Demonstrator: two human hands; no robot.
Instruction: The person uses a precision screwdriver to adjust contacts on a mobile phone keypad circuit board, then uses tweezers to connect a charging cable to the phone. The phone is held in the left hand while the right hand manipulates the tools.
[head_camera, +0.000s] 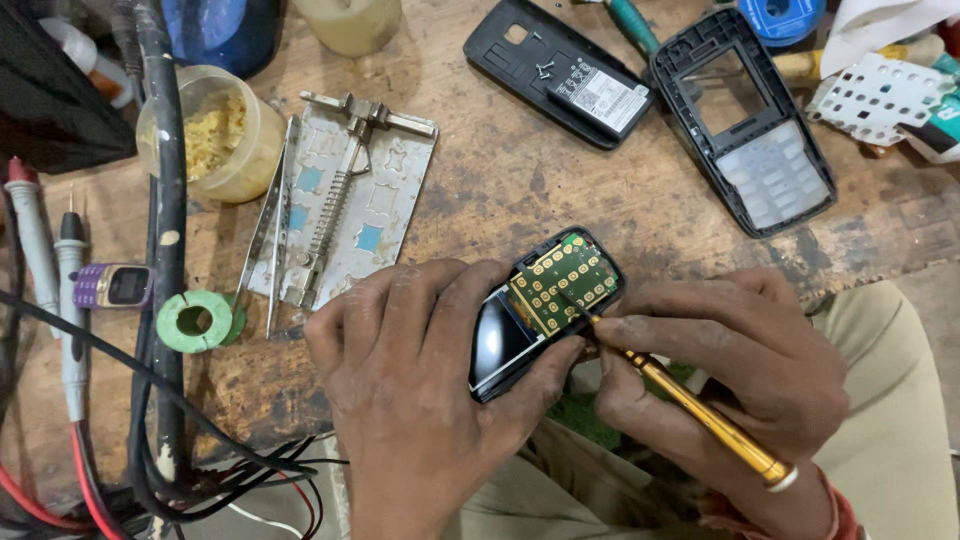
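While the left hand (420, 390) grips the opened phone (540, 310), the right hand (730, 370) works a screwdriver (690, 405).
Both sets of fingers closed tight; keep the tip, just beyond the right fingers, square on the green board (562, 280).

I see my left hand (420, 400) wrapped around the opened black mobile phone with its green keypad circuit board (545, 305), at the near table edge, above my lap. My right hand (735, 370), to its right, holds the slim brass-handled screwdriver (690, 405), whose tip touches the board. Behind and left lies the flat metal circuit-board holder (340, 205), with the round jar of yellow paste (215, 135) further left. Behind right lie the black rear phone cover (555, 75) and, beside it, the black front phone frame with pale keypad (750, 125).
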